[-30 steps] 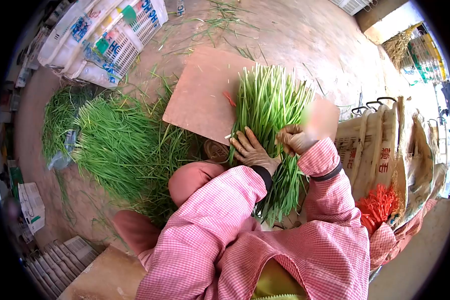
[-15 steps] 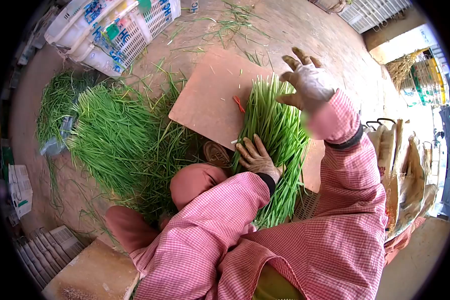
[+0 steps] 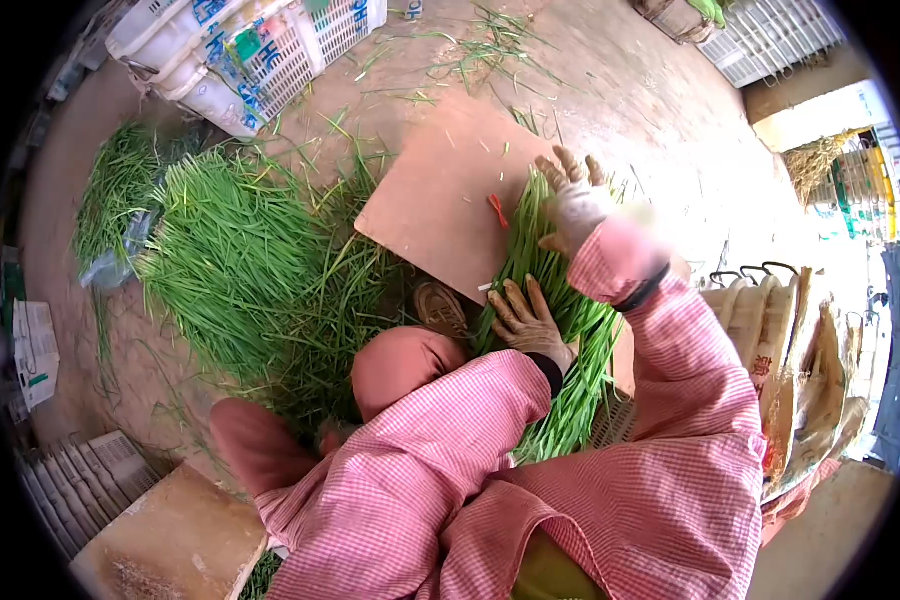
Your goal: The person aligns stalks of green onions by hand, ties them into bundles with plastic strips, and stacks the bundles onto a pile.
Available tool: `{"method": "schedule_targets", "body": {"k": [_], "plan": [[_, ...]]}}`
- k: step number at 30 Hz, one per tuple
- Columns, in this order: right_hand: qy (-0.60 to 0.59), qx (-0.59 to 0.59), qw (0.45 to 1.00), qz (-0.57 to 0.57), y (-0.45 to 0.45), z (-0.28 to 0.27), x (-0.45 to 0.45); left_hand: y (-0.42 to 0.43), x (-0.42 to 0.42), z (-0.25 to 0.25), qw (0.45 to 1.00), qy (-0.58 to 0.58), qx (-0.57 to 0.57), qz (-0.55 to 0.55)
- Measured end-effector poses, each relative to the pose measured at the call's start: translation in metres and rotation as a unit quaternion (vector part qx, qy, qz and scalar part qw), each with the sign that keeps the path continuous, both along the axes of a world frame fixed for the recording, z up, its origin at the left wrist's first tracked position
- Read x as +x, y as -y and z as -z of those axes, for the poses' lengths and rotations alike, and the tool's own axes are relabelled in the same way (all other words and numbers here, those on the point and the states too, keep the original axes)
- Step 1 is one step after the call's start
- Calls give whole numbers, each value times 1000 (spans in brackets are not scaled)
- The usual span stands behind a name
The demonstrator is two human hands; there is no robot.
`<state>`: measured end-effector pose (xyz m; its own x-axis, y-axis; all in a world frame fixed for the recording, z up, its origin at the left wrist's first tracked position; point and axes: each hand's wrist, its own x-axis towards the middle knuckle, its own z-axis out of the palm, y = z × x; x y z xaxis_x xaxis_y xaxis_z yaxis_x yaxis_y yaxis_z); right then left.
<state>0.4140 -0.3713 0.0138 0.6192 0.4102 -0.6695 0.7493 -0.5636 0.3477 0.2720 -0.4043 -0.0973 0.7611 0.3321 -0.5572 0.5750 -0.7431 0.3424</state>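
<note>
A bundle of long green chives (image 3: 592,340) lies partly across a square reddish-brown board (image 3: 440,190), its pale ends toward the far side. My left hand (image 3: 533,322), gloved and stained, rests on the near-left side of the bundle with fingers stretched out. My right hand (image 3: 576,205), in a pale glove with browned fingertips, is at the pale ends with its fingers spread; whether its palm presses on them I cannot tell. A small red item (image 3: 498,211), perhaps a tie, sits on the board just left of the bundle.
A large heap of chives (image 3: 235,260) spreads to the left, beside clear plastic (image 3: 120,265). White crates (image 3: 290,65) stand at the upper left. Handled bags or containers (image 3: 770,320) are at the right. A wooden board (image 3: 175,540) lies at lower left, near my bent knee (image 3: 405,370).
My right hand has come down and left from above the bundle to its pale ends. My left hand stays on the chives. The whole view has shifted slightly.
</note>
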Motion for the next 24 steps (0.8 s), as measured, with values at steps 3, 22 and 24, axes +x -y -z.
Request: {"method": "schedule_targets", "body": {"k": [3,22,24], "plan": [[71,-16,997,-13,11,75,3,0,-2,0,999,-32,2,18],[110,760,516,379,183,-23,-12,-22,-5,-21,997,-52,-56,23],[144,643,523,540,259,52,-31,-31,-14,-24,996,-5,-88,21]]}}
